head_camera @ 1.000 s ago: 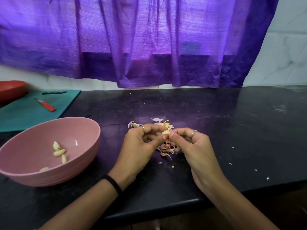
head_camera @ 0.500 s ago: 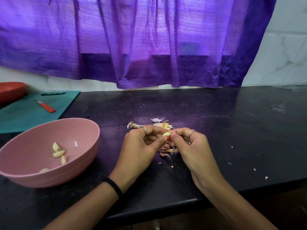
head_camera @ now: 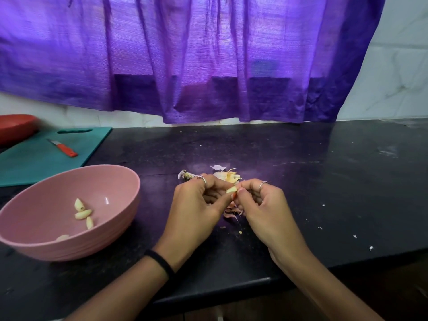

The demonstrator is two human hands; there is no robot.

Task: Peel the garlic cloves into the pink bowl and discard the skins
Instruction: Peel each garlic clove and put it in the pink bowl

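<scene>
Both the left hand point(head_camera: 196, 205) and the right hand point(head_camera: 261, 205) are pinching one garlic clove point(head_camera: 231, 189) above the skins point(head_camera: 231, 210) near the counter's point(head_camera: 301, 181) front edge.

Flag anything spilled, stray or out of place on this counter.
Small white flecks lie scattered on the counter right of the hands, apart from the skins piled by the fingers. Nothing else stands out.

A single head-worn wide-angle view looks forward and down from close above the near edge of the black counter point(head_camera: 301, 158), facing the purple curtain point(head_camera: 208, 54) hanging behind that counter.
</scene>
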